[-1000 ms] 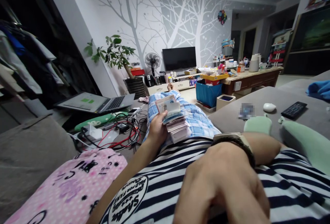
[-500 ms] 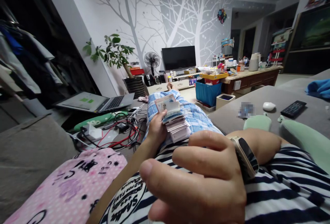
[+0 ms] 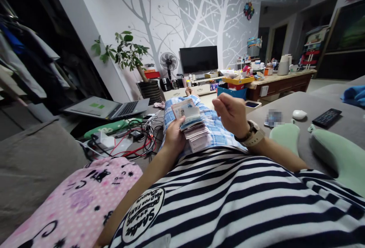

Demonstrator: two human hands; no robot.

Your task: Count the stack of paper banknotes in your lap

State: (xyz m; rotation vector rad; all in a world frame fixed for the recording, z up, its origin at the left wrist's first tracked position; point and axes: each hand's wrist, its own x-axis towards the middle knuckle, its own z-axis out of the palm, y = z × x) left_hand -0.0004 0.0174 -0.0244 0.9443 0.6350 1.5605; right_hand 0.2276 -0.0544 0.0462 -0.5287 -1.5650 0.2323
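Right hand (image 3: pixel 231 114) has gone from close to the camera, low over the striped shirt (image 3: pixel 228 198), out to just right of the stack of banknotes (image 3: pixel 193 127); it hangs above the lap w/ fingers curled loosely in, holding nothing I can see, a watch (image 3: pixel 254 135) on its wrist. Left hand (image 3: pixel 174 138) hasn't budged: it grips the stack from the left side, thumb up against the top note, which stands lifted off the rest. Stack sits on the blue checked trousers (image 3: pixel 212 128), mid-lap, notes fanned a bit at the far edge. R hand near the notes but not touching them.

Left of the legs: a tangle of red & black cables (image 3: pixel 134 145), a laptop (image 3: pixel 107 108) open behind it, pink cat-print cushion (image 3: pixel 76 198) nearest the camera. Right side, on the grey sofa (image 3: pixel 336 126): white mouse (image 3: pixel 299 114), black remote (image 3: pixel 326 117), pale green cushion (image 3: pixel 339 153). Far wall: TV (image 3: pixel 199 59), fan (image 3: pixel 169 62) & potted plant (image 3: pixel 128 56) to its left.
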